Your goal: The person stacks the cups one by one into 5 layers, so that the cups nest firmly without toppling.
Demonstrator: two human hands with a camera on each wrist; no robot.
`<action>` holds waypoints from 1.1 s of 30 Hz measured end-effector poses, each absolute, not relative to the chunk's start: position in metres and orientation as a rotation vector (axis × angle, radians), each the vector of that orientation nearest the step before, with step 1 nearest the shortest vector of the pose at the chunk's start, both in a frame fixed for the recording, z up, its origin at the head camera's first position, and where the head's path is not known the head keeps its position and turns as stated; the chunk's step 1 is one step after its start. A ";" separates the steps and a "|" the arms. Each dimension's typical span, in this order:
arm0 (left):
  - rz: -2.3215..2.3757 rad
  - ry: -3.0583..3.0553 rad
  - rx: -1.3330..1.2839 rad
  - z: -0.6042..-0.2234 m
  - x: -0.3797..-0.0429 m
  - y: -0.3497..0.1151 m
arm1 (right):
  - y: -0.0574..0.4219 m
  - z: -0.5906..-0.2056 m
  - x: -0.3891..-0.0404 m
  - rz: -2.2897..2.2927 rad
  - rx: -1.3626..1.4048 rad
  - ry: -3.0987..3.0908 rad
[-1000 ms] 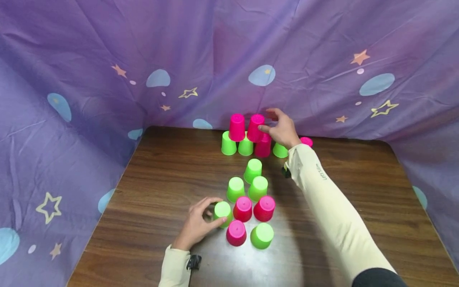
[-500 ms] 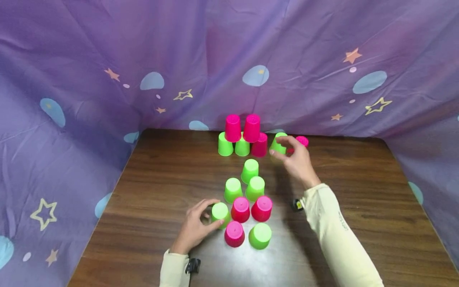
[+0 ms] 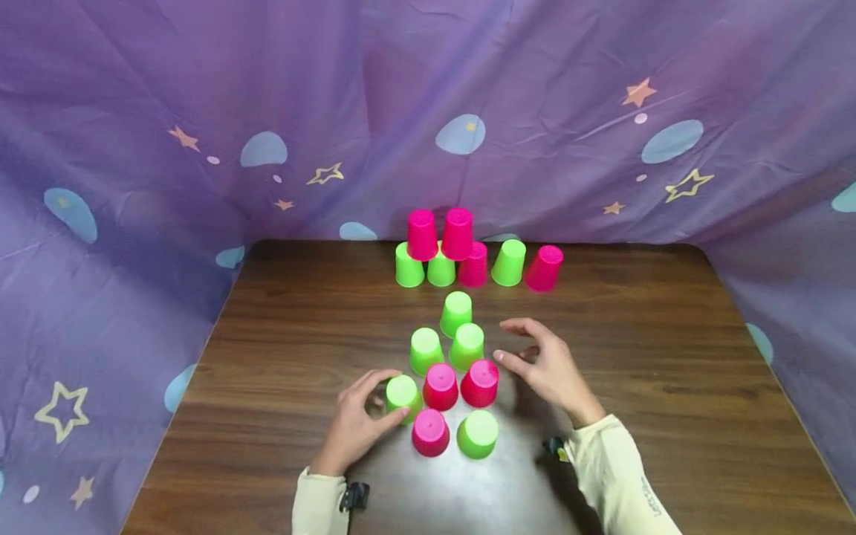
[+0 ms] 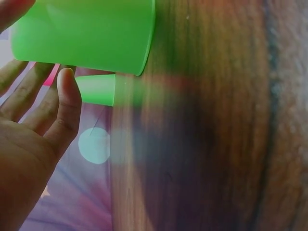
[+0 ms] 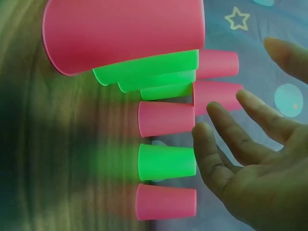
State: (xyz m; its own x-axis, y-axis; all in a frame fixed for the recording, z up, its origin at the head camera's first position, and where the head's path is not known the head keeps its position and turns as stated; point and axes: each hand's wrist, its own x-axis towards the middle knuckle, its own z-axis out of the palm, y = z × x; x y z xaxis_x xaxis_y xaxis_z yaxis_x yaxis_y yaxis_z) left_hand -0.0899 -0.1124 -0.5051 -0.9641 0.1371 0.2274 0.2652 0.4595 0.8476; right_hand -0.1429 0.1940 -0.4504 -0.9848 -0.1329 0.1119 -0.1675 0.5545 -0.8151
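Fingers and thumb of the left hand [image 3: 354, 425] pinched the lower-left green cup [image 3: 403, 396], rim down, lower centre of the head frame; a pink neighbour [image 3: 441, 386] stood just right of it. Left wrist view had that cup across the upper left, fingers partly behind it. Right hand [image 3: 553, 373] hung right of centre, fingers spread, thumb apart, just beside the mid-frame pink cup [image 3: 480, 383]; right wrist view showed a gap between them. Bottom pair, one pink cup [image 3: 431, 432] and one green cup [image 3: 478, 434], stood nearest the lower edge. Green trio [image 3: 456, 313] sat mid-frame. Upper-centre row [image 3: 509, 262] ran green, green, pink, green, pink; top pink pair [image 3: 458, 234] rested over its left three.
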 end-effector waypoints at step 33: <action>-1.300 -2.434 -0.707 -0.429 -0.125 -0.128 | 0.179 -0.480 -0.107 1.514 0.356 -2.704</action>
State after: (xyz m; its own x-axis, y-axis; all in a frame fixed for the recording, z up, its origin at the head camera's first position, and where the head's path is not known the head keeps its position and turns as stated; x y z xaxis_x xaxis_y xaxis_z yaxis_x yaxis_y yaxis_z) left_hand -0.1252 -0.1277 -0.4295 -0.8367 0.2833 0.4686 0.5471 0.4717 0.6916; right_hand -0.1070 0.1788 -0.4797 -0.9737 -0.1867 0.1303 -0.2086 0.5027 -0.8389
